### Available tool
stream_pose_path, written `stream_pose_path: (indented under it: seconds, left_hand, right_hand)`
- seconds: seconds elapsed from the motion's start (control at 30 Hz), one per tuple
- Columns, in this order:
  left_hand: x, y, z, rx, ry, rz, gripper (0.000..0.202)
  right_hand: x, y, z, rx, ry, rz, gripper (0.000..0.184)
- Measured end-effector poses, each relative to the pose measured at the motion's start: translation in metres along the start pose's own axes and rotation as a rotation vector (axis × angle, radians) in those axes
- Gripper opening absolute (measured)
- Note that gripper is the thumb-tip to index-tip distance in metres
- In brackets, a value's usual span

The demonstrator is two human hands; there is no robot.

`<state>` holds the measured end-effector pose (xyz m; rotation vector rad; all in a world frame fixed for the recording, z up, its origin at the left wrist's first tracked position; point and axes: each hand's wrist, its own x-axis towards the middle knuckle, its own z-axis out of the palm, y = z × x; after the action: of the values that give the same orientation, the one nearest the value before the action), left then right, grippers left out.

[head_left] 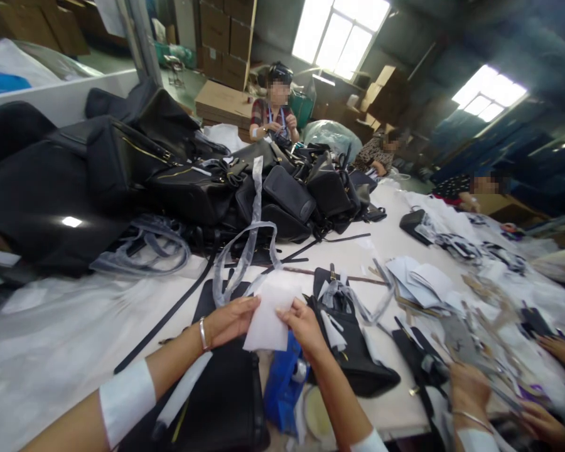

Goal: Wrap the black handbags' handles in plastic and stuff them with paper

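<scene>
Currently holding a white sheet (269, 323) just below the centre of the frame, pinched at its left edge by the fingers of the left hand (233, 319) and at its right edge between thumb and curled fingers of the right hand (306, 323). Held above a blue tape dispenser (280, 395) at bottom centre, between a black bag (221, 395) at lower left and a smaller black bag (370, 364) to the right. Backed, from upper left to centre, by a heap of black bags (193, 194).
</scene>
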<state>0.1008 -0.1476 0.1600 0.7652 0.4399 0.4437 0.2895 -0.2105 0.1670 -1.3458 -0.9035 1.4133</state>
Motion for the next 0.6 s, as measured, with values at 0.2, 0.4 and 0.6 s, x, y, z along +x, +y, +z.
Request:
stream_pose_path:
  seconds: [0.2, 0.4, 0.6]
  left_hand:
    - [-0.06, -0.002, 0.016, -0.469, 0.019, -0.045, 0.046]
    - [-0.085, -0.023, 0.031, -0.421, 0.177, 0.025, 0.039]
    - [-0.089, -0.046, 0.044, -0.226, 0.268, 0.081, 0.025]
  right_hand:
    - [-0.02, 0.005, 0.044, -0.067, 0.0, -0.038, 0.031]
    - [-0.044, 0.014, 0.07, 0.228, -0.07, -0.015, 0.037]
    - [-0.066, 0.063, 0.094, 0.028, 0.115, -0.021, 0.039]
